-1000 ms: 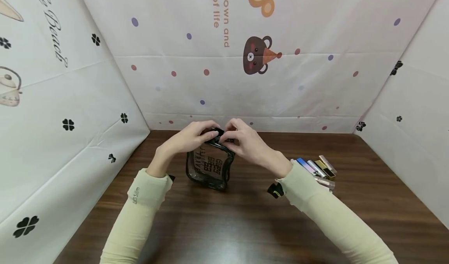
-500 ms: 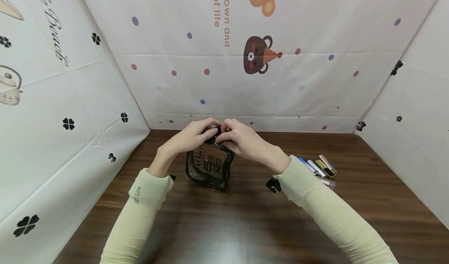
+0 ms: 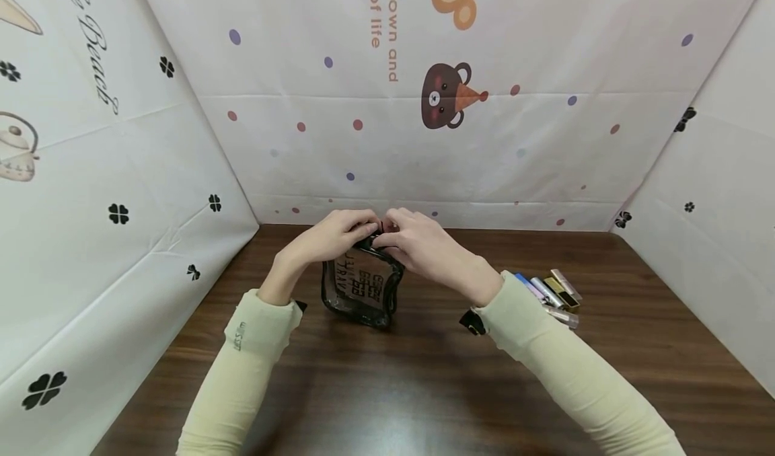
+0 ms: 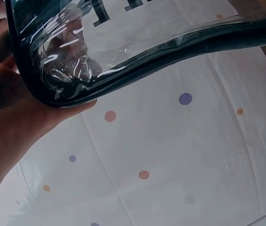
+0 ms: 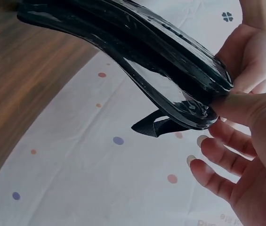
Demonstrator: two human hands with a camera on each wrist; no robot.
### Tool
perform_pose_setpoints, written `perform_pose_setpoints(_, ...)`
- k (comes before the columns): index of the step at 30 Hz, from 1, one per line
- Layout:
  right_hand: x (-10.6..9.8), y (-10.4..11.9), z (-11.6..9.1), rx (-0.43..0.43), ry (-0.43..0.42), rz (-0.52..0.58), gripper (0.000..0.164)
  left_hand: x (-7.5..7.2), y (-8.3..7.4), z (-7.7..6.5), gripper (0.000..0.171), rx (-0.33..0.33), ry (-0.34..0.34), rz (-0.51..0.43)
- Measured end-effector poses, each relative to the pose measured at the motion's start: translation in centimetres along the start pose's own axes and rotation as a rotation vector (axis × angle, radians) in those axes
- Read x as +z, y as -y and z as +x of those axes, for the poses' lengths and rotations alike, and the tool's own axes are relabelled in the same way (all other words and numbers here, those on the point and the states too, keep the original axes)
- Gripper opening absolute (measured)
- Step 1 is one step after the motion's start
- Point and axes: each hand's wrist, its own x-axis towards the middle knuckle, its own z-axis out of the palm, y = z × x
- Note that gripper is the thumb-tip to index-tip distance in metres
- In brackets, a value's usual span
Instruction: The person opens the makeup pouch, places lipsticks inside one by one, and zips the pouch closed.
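Note:
A clear plastic travel pouch (image 3: 361, 286) with black edging and dark lettering stands tilted on the table in the head view. My left hand (image 3: 329, 237) grips it at the top left corner. At the top edge, close beside the left fingers, my right hand (image 3: 426, 251) pinches the pouch between thumb and index finger. The right wrist view shows that thumb right at the black-edged corner, the other fingers (image 5: 222, 155) loosely bent below. A black fabric loop (image 5: 158, 126) sticks out near this corner. What lies directly under the right fingertip pads is hidden.
Several small cosmetic tubes lie together on the right of the dark wooden table (image 3: 387, 389), among them a silver tube (image 3: 546, 291) and a gold-and-black one (image 3: 562, 292). White printed sheets (image 3: 387, 153) wall the table at back and sides.
My right hand has shifted slightly left along the pouch's top edge, closer to the left hand. The left hand and the pouch have stayed nearly in place.

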Motion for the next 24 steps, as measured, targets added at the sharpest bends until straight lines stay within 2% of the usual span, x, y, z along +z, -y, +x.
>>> perform_pose_setpoints(4, -0.38, 0.48, 0.04, -0.029, 0.009, -0.111, 0.013, -0.24, -0.13, -0.18, 0.021, -0.005, 0.02, -0.011)
perform_pose_setpoints(12, -0.38, 0.57, -0.18, -0.006, 0.01, -0.056, 0.011, -0.23, -0.16, -0.25, 0.019, 0.04, 0.04, -0.013)
perform_pose_setpoints(16, -0.33, 0.48, -0.43, -0.014, 0.004, -0.034, 0.015, -0.27, -0.25, -0.21, 0.021, 0.021, 0.06, -0.02)
perform_pose_setpoints(19, -0.36, 0.51, -0.43, -0.023, -0.004, -0.058, 0.018, -0.3, -0.36, -0.19, 0.021, 0.004, 0.065, -0.015)
perform_pose_setpoints(24, -0.48, 0.82, -0.16, -0.012, 0.0, -0.091, 0.01, -0.33, -0.39, -0.16, 0.02, -0.014, 0.066, -0.025)
